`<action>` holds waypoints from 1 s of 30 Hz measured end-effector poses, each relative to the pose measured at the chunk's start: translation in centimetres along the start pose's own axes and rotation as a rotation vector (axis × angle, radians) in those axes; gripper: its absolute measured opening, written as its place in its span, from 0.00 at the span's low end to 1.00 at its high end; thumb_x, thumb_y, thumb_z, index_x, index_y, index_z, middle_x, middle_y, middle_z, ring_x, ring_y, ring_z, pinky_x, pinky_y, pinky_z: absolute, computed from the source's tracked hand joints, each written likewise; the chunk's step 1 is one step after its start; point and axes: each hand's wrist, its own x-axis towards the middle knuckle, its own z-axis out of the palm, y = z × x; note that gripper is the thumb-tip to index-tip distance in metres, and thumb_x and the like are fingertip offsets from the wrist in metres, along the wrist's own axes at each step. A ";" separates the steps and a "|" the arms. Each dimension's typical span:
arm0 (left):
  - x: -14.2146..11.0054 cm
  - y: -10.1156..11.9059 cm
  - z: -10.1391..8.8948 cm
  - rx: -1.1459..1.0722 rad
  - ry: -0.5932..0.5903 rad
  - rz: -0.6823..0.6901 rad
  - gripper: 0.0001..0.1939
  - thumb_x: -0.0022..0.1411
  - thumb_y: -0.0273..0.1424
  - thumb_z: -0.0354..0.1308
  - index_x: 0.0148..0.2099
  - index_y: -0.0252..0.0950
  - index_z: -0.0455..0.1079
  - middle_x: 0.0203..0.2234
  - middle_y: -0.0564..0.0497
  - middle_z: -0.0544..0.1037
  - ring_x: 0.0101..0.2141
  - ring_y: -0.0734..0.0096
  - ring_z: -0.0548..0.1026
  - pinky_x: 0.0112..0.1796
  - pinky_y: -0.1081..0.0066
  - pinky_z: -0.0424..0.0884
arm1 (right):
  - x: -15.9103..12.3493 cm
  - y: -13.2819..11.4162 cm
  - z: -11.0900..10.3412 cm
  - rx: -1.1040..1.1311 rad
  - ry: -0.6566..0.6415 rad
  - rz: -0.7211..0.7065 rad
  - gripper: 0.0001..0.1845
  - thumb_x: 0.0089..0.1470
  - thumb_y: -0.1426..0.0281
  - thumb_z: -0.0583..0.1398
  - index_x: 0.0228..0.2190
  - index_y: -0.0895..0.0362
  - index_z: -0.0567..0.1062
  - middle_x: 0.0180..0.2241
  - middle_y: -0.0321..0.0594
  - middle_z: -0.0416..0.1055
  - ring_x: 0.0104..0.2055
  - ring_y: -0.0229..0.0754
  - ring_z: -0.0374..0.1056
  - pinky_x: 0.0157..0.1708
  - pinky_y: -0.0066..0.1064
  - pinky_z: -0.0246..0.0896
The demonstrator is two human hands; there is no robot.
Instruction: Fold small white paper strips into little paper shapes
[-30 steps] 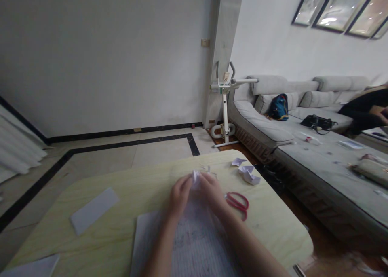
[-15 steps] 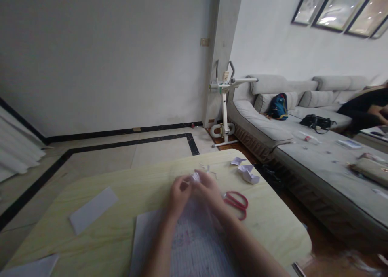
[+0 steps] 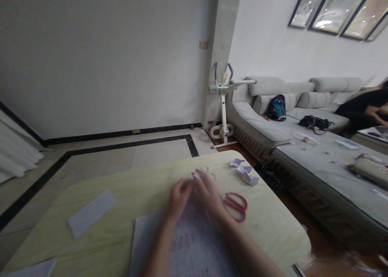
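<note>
My left hand [image 3: 179,196] and my right hand [image 3: 207,191] meet above the far edge of a lined, written-on sheet [image 3: 194,244]. Between their fingertips is a small folded piece of white paper [image 3: 196,176], mostly covered by the fingers, so its shape is unclear. Both hands are closed on it, slightly blurred. Red-handled scissors [image 3: 235,206] lie just right of my right hand, their blades partly hidden behind it. Beyond the fingers are thin paper scraps [image 3: 209,171]. Several folded paper pieces [image 3: 247,175] sit near the table's far right corner.
On the pale wooden table [image 3: 121,228], a white paper strip [image 3: 91,213] lies left, with more paper [image 3: 36,269] at the lower left corner. A grey sofa [image 3: 318,168] runs along the right, with a person [image 3: 363,107] seated there. An exercise machine [image 3: 223,107] stands behind the table.
The right fingers have shifted over the small folded paper and now cover more of it. The whole view has moved slightly; the scissors and other papers lie as before.
</note>
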 end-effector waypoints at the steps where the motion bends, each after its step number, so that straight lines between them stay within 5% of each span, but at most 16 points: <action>1: 0.0 0.0 0.0 -0.014 -0.008 -0.005 0.14 0.53 0.37 0.56 0.37 0.32 0.72 0.33 0.46 0.78 0.36 0.64 0.75 0.37 0.69 0.70 | 0.0 0.1 0.0 -0.034 -0.005 -0.015 0.21 0.52 0.62 0.55 0.47 0.55 0.69 0.45 0.44 0.70 0.48 0.46 0.64 0.48 0.38 0.58; 11: 0.4 -0.6 -0.2 -0.014 0.192 0.021 0.18 0.51 0.37 0.59 0.43 0.32 0.70 0.34 0.45 0.78 0.36 0.64 0.76 0.39 0.67 0.71 | 0.1 -0.7 -0.6 -0.136 -0.040 -0.123 0.16 0.51 0.65 0.56 0.42 0.54 0.74 0.37 0.43 0.72 0.37 0.44 0.66 0.39 0.35 0.62; 18: 0.2 -0.5 0.1 0.080 0.118 0.055 0.16 0.52 0.35 0.58 0.43 0.34 0.73 0.40 0.44 0.77 0.43 0.61 0.73 0.46 0.64 0.68 | 0.1 -0.9 -0.6 -0.109 -0.078 -0.080 0.13 0.51 0.67 0.55 0.38 0.55 0.76 0.36 0.41 0.75 0.36 0.44 0.69 0.36 0.33 0.63; 30: 0.1 -0.6 0.3 0.041 0.097 0.048 0.16 0.51 0.37 0.59 0.40 0.34 0.72 0.35 0.46 0.78 0.36 0.64 0.76 0.38 0.69 0.71 | 0.2 -2.1 -0.8 -0.081 -0.008 0.033 0.10 0.47 0.66 0.58 0.27 0.57 0.78 0.26 0.40 0.75 0.30 0.43 0.69 0.31 0.32 0.63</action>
